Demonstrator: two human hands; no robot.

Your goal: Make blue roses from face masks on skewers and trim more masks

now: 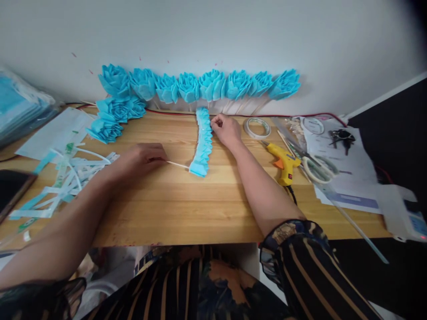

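Observation:
A folded blue paper strip [203,142] lies on the wooden table [173,204], running from near the wall toward me. My left hand [142,156] pinches a thin wooden stick [177,165] whose tip goes into the strip's near end. My right hand [226,128] pinches the strip's far part, fingers closed on its edge. Behind them, several blue paper roses [213,84] on sticks lean in a row against the white wall.
More blue roses [113,116] lie at the back left. White and blue paper scraps [63,178] lie at the left. To the right are a tape roll [256,128], a yellow glue gun [284,162], scissors [316,166], papers and keys [340,136].

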